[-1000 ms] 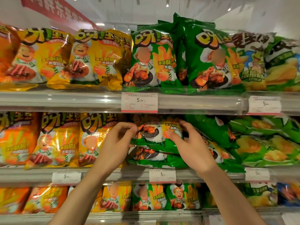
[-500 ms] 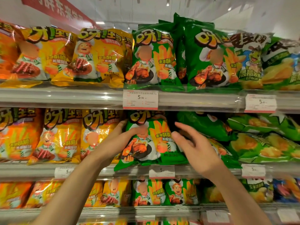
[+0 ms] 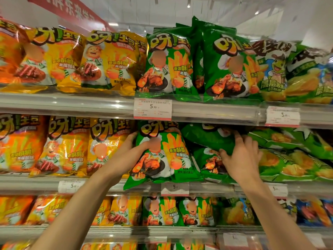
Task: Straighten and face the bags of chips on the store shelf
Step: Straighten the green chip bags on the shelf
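At the bottom of the frame two bare arms reach up from the lower left and lower right toward the middle shelf. In the middle of the frame the left hand holds a green bag of chips by its left edge, with the thumb pressed on the front and the fingers tucked behind. This bag stands upright with its front facing out, and its bottom corner hangs a little over the shelf edge, just left of a white price tag. Just to the right, the right hand grips a second green bag that lies tipped over on its side. The fingers curl over its top and the thumb pinches it from below. Under that one lies another green bag, also flat and crooked. To the right of the hand, lighter green bags lie in a messy pile. To the left of the hands, yellow and orange bags stand in a row, fronts out.

In the lower part of the frame, the bottom shelf holds more orange, yellow and green bags. Higher up and farther away, the top shelf carries yellow bags on the left and tall green bags on the right, with a price tag reading 5.90 on its edge. A red banner hangs in the upper left of the frame.
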`<control>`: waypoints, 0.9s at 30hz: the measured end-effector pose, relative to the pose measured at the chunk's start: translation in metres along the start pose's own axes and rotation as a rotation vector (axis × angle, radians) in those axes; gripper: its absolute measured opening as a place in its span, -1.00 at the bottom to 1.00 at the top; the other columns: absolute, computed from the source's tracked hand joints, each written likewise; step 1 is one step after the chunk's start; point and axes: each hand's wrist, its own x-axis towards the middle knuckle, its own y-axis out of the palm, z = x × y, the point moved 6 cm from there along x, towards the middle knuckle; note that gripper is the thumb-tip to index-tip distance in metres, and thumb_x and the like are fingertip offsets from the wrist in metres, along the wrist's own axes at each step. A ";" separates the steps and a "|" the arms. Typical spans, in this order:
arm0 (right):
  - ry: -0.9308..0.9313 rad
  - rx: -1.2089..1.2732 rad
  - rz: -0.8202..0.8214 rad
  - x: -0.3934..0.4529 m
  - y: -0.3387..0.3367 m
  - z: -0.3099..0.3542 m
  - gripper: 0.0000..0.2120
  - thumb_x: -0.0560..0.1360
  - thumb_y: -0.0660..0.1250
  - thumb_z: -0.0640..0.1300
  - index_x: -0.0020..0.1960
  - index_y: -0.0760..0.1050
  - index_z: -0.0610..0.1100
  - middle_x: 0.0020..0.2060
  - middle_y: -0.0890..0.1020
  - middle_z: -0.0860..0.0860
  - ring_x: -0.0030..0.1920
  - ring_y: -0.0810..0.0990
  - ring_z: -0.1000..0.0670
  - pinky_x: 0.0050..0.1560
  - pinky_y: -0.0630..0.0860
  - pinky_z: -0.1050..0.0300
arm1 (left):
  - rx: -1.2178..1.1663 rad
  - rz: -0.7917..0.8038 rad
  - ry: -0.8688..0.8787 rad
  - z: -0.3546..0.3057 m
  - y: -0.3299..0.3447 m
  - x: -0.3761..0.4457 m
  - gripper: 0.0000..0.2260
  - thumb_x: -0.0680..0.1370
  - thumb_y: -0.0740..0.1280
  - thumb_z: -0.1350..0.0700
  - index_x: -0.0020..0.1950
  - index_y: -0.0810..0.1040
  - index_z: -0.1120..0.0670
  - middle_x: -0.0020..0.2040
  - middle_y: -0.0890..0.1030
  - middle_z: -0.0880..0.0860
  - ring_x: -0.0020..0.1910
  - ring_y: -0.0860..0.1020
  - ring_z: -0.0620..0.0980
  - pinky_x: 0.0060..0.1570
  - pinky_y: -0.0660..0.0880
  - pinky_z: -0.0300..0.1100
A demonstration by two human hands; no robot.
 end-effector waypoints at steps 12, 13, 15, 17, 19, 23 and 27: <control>-0.083 0.279 -0.103 -0.010 -0.009 -0.002 -0.39 0.46 0.51 -0.01 0.39 0.42 -0.24 0.24 0.54 -0.19 0.26 0.49 -0.21 0.27 0.45 -0.10 | -0.040 -0.078 -0.001 0.006 0.002 0.004 -0.24 0.50 0.38 -0.30 0.59 0.15 -0.12 -0.05 0.43 -0.39 -0.30 0.54 -0.50 -0.22 0.36 -0.38; -0.100 0.288 -0.115 -0.017 -0.009 0.001 -0.37 0.47 0.48 0.04 0.42 0.41 -0.22 0.30 0.51 -0.16 0.31 0.44 -0.17 0.33 0.40 -0.09 | -0.046 -0.085 0.004 0.007 0.002 0.005 -0.26 0.51 0.38 -0.28 0.59 0.16 -0.12 -0.04 0.43 -0.38 -0.27 0.56 -0.44 -0.22 0.37 -0.37; -0.124 0.322 -0.133 -0.032 -0.006 0.004 -0.37 0.51 0.40 0.12 0.46 0.40 -0.18 0.35 0.45 -0.09 0.35 0.36 -0.08 0.38 0.36 -0.05 | -0.055 -0.089 0.019 0.006 0.003 0.006 -0.24 0.50 0.38 -0.29 0.60 0.15 -0.12 -0.04 0.41 -0.38 -0.17 0.50 -0.41 -0.21 0.37 -0.37; -0.166 0.384 -0.134 -0.042 -0.004 0.004 -0.39 0.51 0.38 0.12 0.47 0.40 -0.13 0.31 0.39 0.01 0.31 0.31 0.06 0.34 0.31 0.06 | -0.074 -0.084 0.027 0.006 0.004 0.006 -0.23 0.48 0.39 -0.30 0.60 0.15 -0.11 -0.03 0.41 -0.38 -0.12 0.49 -0.40 -0.21 0.38 -0.36; -0.221 0.472 -0.099 -0.044 -0.004 0.001 -0.45 0.48 0.39 0.12 0.43 0.43 -0.01 0.30 0.33 0.09 0.32 0.25 0.14 0.30 0.24 0.21 | -0.081 -0.082 0.026 0.005 0.005 0.006 -0.23 0.49 0.39 -0.28 0.59 0.16 -0.10 -0.03 0.42 -0.37 -0.17 0.54 -0.40 -0.25 0.42 -0.39; -0.195 0.649 0.130 -0.029 -0.004 -0.011 -0.54 0.48 0.43 0.05 0.27 0.31 0.28 0.56 0.14 0.13 0.52 0.18 0.06 0.29 0.24 0.33 | -0.090 -0.090 0.012 0.005 0.005 0.004 -0.28 0.53 0.38 -0.24 0.59 0.16 -0.09 -0.06 0.39 -0.38 -0.35 0.48 -0.59 -0.45 0.40 -0.53; -0.228 0.537 0.146 -0.031 -0.002 -0.009 -0.45 0.49 0.30 0.30 0.41 0.24 0.24 0.59 0.14 0.10 0.57 0.13 0.02 0.43 0.17 0.09 | -0.106 -0.099 0.008 0.006 0.007 0.004 -0.32 0.55 0.39 -0.17 0.58 0.20 -0.04 -0.08 0.43 -0.32 -0.39 0.49 -0.58 -0.51 0.35 -0.58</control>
